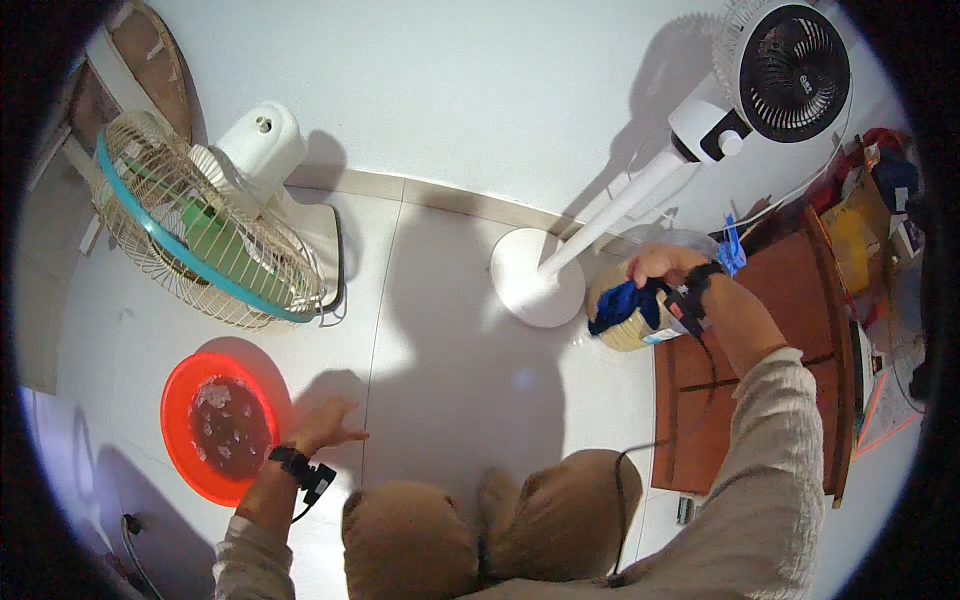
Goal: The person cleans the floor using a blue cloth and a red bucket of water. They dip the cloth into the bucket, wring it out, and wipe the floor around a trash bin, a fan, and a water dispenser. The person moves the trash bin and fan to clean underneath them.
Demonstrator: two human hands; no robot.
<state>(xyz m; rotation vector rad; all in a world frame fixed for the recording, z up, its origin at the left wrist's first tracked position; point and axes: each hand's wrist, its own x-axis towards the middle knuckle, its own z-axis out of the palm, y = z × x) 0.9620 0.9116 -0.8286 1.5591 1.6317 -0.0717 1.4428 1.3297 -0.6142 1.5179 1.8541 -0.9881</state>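
My right hand (664, 264) grips a dark blue cloth (624, 306) just above a yellowish container (628, 334) that stands beside a wooden cabinet. The cloth covers part of that container, and I cannot tell whether the hand also touches it. My left hand (328, 426) is held over the floor with its fingers apart, holding nothing. Close to its left is a red plastic basin (176, 442) of murky water with patches of foam. Each wrist wears a strap with a small black device and a cable.
An old fan (202, 247) with a teal-rimmed cage stands at the left. A white pedestal fan (536, 277) rises before the wall, its pole slanting right. The reddish-brown wooden cabinet (757, 420) borders the right side, with clutter (862, 217) behind it. A cable (621, 502) crosses my right knee.
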